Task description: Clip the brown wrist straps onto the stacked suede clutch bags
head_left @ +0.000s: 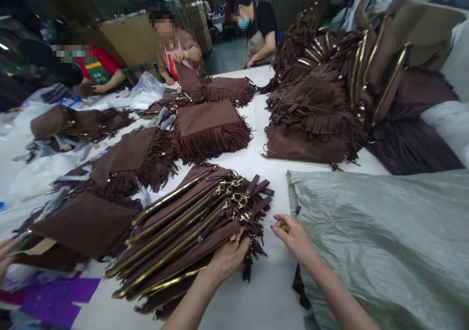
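A leaning stack of brown suede-like zip pouches with gold zippers, metal clasps and short strap ends lies on the white table before me. My left hand is at the near right end of this stack, its fingers bent around the clasp end of a front pouch and partly hidden by it. To the right of the clasps, my right hand hovers over the table with nothing in it, the fingers slightly bent and apart. It is close to the edge of a grey-green plastic woven sheet.
Fringed brown bags lie in piles further back, with a tall heap at the right. Clear plastic wrapping is strewn at the left. Several co-workers sit or stand across the table; another person's hand shows at the left edge.
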Tool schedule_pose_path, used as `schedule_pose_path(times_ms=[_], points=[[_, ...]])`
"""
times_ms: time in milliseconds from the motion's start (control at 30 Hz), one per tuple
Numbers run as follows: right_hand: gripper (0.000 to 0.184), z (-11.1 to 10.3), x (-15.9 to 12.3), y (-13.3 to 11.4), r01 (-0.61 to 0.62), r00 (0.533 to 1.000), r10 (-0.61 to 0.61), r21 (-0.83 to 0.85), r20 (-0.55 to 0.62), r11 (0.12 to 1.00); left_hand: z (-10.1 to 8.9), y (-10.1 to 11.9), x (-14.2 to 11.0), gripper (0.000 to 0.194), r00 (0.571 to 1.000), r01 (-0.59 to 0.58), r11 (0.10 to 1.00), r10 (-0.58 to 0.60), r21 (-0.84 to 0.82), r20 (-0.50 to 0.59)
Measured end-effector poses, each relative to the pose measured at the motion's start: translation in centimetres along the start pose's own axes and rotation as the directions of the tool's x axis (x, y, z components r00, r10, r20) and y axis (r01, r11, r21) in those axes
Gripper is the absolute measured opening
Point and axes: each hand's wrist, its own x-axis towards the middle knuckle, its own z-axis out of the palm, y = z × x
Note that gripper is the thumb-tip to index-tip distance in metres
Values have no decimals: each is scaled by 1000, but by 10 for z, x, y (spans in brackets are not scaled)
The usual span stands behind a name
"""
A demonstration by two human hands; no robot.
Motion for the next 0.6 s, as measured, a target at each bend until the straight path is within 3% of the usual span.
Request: schedule_pose_path(times_ms=[100,167,300,333,433,533,600], points=[[22,-23,-20,22,-48,998,41,-182,-41,982,6,-4,-1,41,994,-111,991,110,72,22],[23,-37,-40,35,-91,995,75,-344,-58,934,10,-7,-1,46,983,-180,982,182,58,-23],[27,-56,-71,53,-153,987,138,-744,-83,651,19,-13,-2,45,959,-264,965,263,12,-106],[26,-57,-74,54,-150,987,141,-794,-82,590,22,-15,-2,45,955,-270,963,269,6,-127],[25,-50,-73,50,-136,990,107,-846,-94,516,30,-19,-1,42,948,-267,963,267,22,-173],[31,-32,-62,36,-137,990,57,-850,-126,508,32,-20,-1,42,950,-262,964,266,46,-161],[33,-20,-52,26,-195,981,104,-824,-165,533,30,-20,-1,46,949,-280,958,285,57,-135]])
